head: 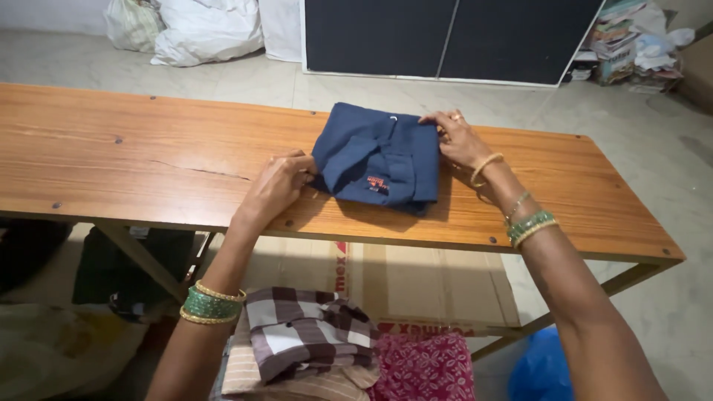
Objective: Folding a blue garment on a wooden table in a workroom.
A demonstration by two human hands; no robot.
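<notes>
Lying mid-bench on the long brown wooden table (148, 156), the folded navy-blue cotton shirt (377, 157) looks soft, light, floppy. Left hand (278, 186) fingers pinched on its left edge; right hand (459, 139) fingers flat, pressed on right edge. Best gripped at fold edges w/ both hands.

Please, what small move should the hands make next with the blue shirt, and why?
Probably press the folded blue shirt flat: the left hand pinches its left edge, the right hand rests on its right edge, and a sleeve flap lies slightly raised on the wooden table.
</notes>
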